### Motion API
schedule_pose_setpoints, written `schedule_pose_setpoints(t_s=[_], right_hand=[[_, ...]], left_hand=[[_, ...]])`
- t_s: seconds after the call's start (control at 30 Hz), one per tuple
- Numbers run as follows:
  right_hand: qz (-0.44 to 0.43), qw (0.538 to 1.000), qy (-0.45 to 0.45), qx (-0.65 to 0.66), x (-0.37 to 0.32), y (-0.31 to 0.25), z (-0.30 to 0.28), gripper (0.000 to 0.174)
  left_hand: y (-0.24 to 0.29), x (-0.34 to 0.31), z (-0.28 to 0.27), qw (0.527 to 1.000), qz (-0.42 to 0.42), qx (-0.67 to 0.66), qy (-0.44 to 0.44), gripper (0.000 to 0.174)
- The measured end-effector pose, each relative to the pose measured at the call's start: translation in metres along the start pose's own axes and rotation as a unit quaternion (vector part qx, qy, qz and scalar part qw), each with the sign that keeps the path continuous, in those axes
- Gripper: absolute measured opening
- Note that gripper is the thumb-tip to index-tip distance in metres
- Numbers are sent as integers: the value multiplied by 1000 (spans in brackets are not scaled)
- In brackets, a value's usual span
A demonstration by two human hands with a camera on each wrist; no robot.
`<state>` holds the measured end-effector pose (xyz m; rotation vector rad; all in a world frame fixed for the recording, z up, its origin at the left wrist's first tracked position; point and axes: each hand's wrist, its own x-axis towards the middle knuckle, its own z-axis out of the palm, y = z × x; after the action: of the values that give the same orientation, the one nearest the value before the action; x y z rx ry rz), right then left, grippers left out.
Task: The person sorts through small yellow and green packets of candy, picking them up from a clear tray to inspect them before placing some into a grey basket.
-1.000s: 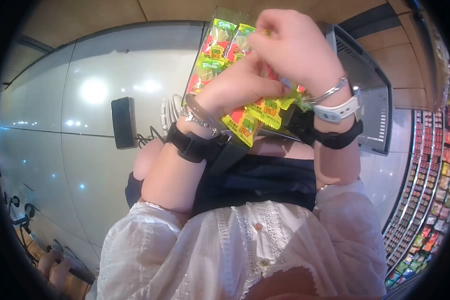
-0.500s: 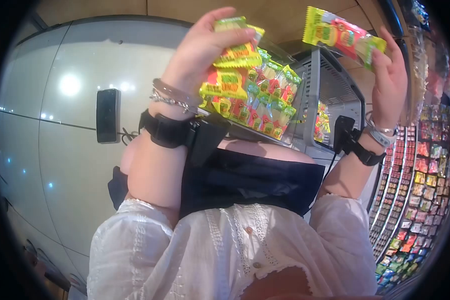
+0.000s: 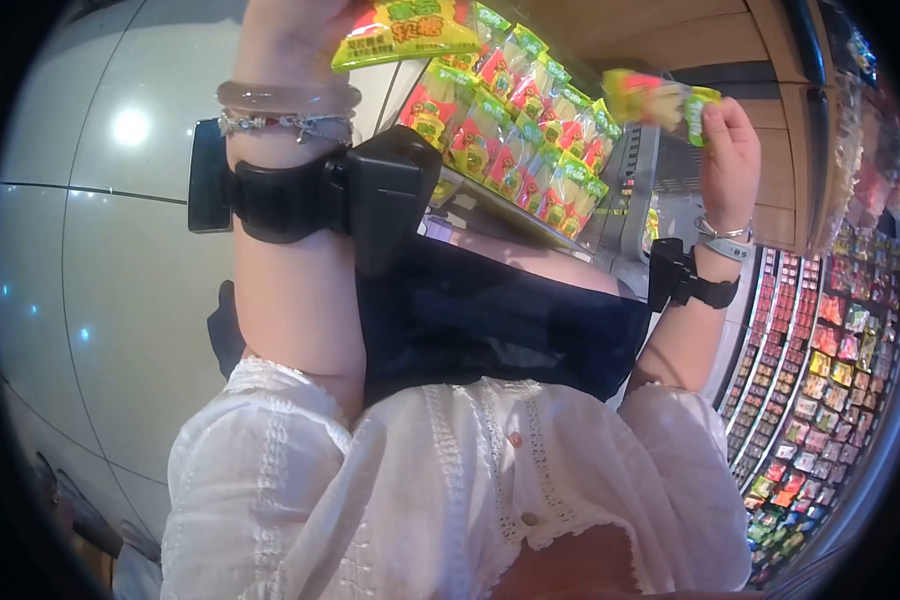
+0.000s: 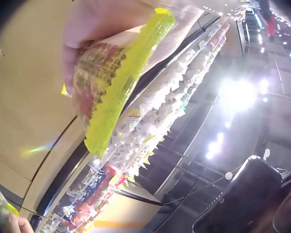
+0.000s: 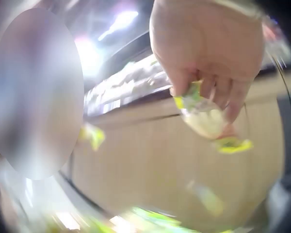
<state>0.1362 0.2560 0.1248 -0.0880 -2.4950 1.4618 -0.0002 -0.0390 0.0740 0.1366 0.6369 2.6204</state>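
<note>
In the head view the left hand (image 3: 295,30) is raised at the top edge, partly cut off, with a yellow-green candy packet (image 3: 410,32) at its fingers. The left wrist view has the left hand (image 4: 116,29) curled round that packet (image 4: 116,92). Out to the right, the right hand (image 3: 732,165) pinches another packet (image 3: 660,105) by one end; in the right wrist view this packet (image 5: 203,119) hangs below the fingers of the right hand (image 5: 208,53). Rows of similar packets (image 3: 510,140) fill a clear box between the hands.
A grey basket (image 3: 642,150) stands right of the box, with packets partly visible inside. A black phone-like device (image 3: 208,175) lies on the pale floor behind the left forearm. Shelves of packaged goods (image 3: 820,370) line the right side, beside wooden panels (image 3: 760,150).
The hands were together over the box, then parted with packets in them. Since then the left hand has moved up and left; the right hand has shifted slightly left and down.
</note>
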Motion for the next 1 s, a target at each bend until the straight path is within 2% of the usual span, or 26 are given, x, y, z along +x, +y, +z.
schedule_pose_setpoints(t_s=[0.03, 0.13, 0.23, 0.4, 0.47, 0.53, 0.6, 0.67, 0.73, 0.77, 0.8, 0.87, 0.9, 0.93, 0.97, 1.0], right_hand=[[14, 997, -33, 66, 1, 3, 7, 13], [22, 991, -106, 75, 0, 6, 45, 6], [67, 979, -134, 138, 1, 11, 78, 3], [54, 987, -129, 83, 23, 46, 94, 5], [92, 976, -175, 92, 30, 63, 95, 8], [98, 973, -183, 100, 31, 70, 104, 10], [129, 972, -182, 76, 31, 75, 116, 11], [134, 975, -163, 71, 31, 86, 125, 11], [66, 984, -156, -56, 36, 87, 131, 14], [27, 967, -152, -201, 37, 86, 131, 20], [21, 967, -151, -203, 36, 80, 131, 20], [-118, 937, -71, -323, 36, 70, 133, 27], [-165, 918, -6, -360, 39, 66, 134, 27], [-169, 917, -5, -360, 41, 60, 131, 27], [-116, 966, 30, -230, 42, 52, 124, 26], [-60, 992, 64, -94, 42, 36, 121, 24]], left_hand=[[-1, -2, 4, 999, 32, -5, 18, 55], [-1, -7, 5, 998, 70, -9, -1, 52], [3, -6, 2, 999, 33, -30, 9, 52], [3, -4, 2, 999, 26, -36, 24, 52], [1, -6, 5, 999, 22, -34, 29, 51], [-3, -10, 8, 998, 59, -20, -8, 52], [-2, -4, 5, 999, 34, -22, -1, 53], [-3, -2, 4, 1000, 10, -22, 4, 54], [-7, -3, 8, 999, -2, -20, 27, 55], [-9, -2, 6, 1000, 4, -4, 6, 54], [-13, 1, 3, 1000, 9, -3, 3, 54], [-17, 9, -2, 997, 0, 45, -64, 54], [-16, 6, 1, 996, -28, 69, -57, 53], [-17, 4, 4, 996, -24, 69, -59, 53], [-19, 4, 6, 994, -32, 76, -67, 54], [-21, 4, 7, 993, -40, 82, -74, 54]])
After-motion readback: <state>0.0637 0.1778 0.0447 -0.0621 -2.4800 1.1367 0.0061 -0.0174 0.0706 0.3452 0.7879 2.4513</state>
